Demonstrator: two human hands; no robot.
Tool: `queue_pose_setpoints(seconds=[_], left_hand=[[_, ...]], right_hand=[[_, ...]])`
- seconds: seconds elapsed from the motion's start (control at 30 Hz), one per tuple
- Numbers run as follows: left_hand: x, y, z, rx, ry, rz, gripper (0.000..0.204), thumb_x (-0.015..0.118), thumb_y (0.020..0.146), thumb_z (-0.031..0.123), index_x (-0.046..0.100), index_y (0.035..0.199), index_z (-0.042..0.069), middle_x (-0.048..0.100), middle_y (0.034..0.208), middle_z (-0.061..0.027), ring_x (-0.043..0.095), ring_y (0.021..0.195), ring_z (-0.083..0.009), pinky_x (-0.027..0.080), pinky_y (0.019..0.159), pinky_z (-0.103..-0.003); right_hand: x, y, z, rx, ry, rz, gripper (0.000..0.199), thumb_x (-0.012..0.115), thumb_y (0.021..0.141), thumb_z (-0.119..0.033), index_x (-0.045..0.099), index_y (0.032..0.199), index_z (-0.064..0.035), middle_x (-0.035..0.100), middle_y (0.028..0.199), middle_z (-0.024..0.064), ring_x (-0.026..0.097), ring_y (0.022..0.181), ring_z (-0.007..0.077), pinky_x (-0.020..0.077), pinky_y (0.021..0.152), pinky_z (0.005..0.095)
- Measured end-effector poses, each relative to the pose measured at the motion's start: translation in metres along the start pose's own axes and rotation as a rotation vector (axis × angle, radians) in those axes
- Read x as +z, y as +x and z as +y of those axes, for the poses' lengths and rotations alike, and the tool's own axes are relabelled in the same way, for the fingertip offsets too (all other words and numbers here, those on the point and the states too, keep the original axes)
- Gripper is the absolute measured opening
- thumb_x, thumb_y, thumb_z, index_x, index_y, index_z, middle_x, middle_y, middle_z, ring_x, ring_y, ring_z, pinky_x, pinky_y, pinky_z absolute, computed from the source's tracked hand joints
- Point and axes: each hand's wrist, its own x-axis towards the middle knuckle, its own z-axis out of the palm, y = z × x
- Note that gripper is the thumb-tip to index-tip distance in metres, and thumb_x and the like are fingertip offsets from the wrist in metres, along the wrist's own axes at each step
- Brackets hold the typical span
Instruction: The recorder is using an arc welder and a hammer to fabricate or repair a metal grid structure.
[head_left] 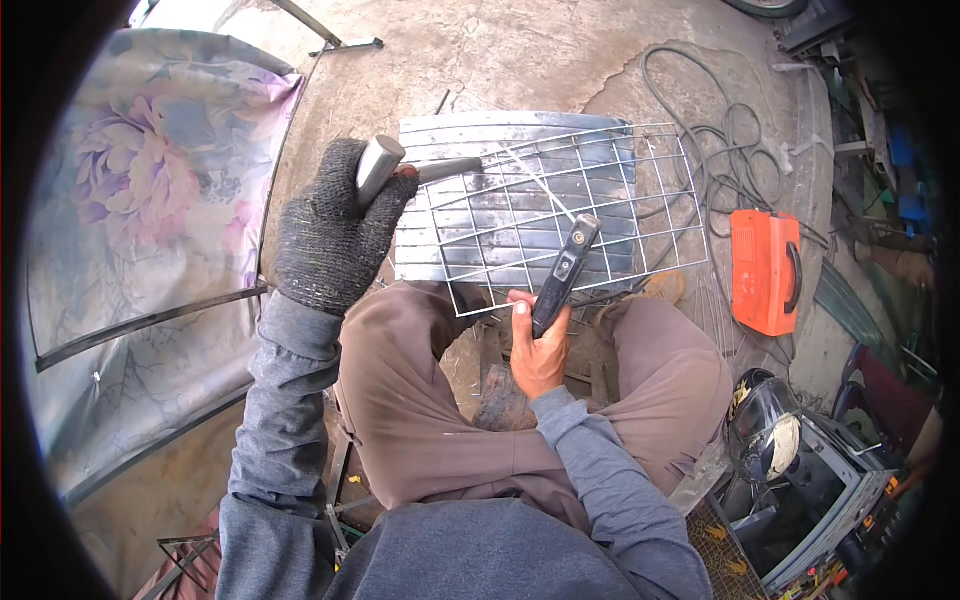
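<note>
Electrode holder (567, 271), clasped in right grip (541, 350)

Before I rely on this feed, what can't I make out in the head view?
All in the head view:
Left hand: its gloved thumb hides whether the metal cylinder and grey tube join.
Thin rod: a single angle can't settle whether its tip touches the wire grid.
Whatever lies under the metal sheet: hidden by the sheet.
Wheel: cut off by the top edge.
</note>
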Motion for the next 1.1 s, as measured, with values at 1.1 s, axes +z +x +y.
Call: queue_pose_setpoints(seconds=[1.1], left_hand=[[0.006,0.02,0.005,0.185,0.21,-0.014,0.036,0.074,0.097,0.037,0.06,0.112,0.007,0.072,0.09,-0.0209,0.074,0.083,-0.0394,0.056,0.066,-0.045]], right_hand=[[-0.003,0.001,-0.003,0.03,-0.037,0.052,0.03,0.066,0.103,-0.024,0.051,0.116,-0.0005,0.076,0.104,0.014,0.074,0.096,0.0276,0.0565,0.085,0.0409]])
